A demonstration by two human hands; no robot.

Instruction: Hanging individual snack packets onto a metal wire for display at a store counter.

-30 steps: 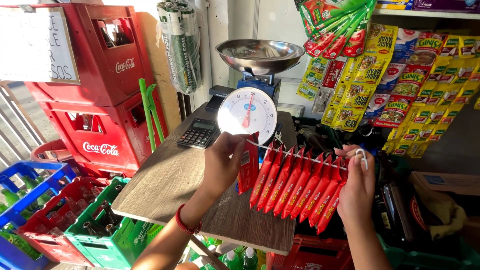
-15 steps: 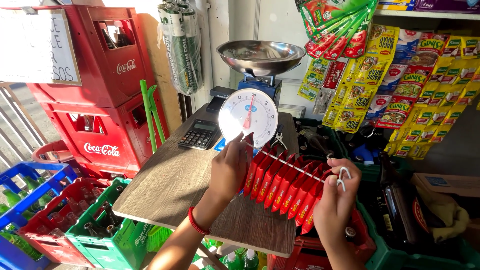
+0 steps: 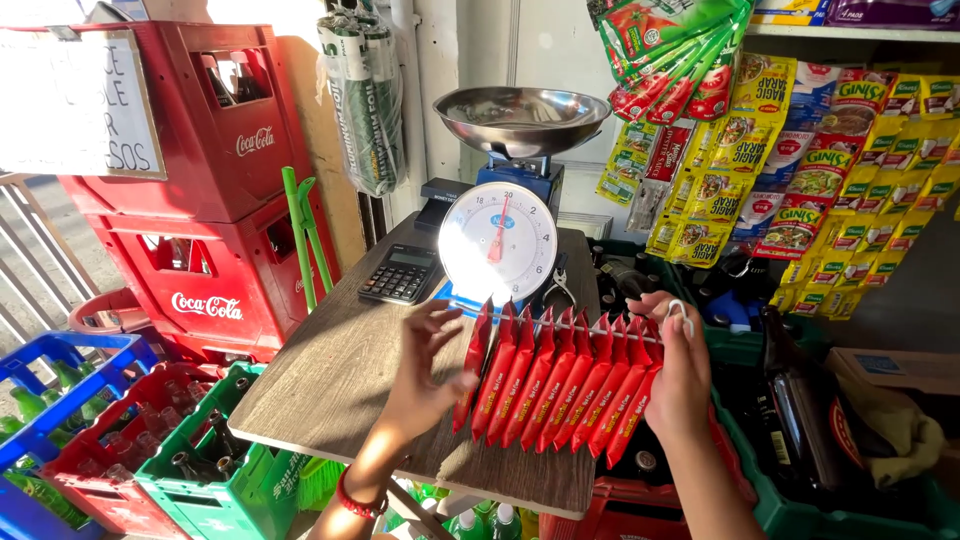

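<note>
The right hand [image 3: 680,375] has its fingers [image 3: 672,312] curled and pinched around the end of a thin wire [image 3: 600,327], which carries a row of red sachets [image 3: 555,385] hanging side by side. The left hand [image 3: 425,375] is spread, fingers [image 3: 440,318] apart, its thumb and fingertips touching the leftmost sachet at the other end of the row. A red band sits on the left wrist. The sachets hang in the air just above the near edge of the wooden counter [image 3: 330,380].

Behind them on the counter stands a blue scale [image 3: 497,240] with a white dial and a metal pan on top, and a black calculator [image 3: 400,274] lies just beside it to the left. Red crates [image 3: 200,200] are stacked at the left, with blue, red and green bottle crates on the floor below. Strips of yellow and red packets [image 3: 800,150] hang at the right.
</note>
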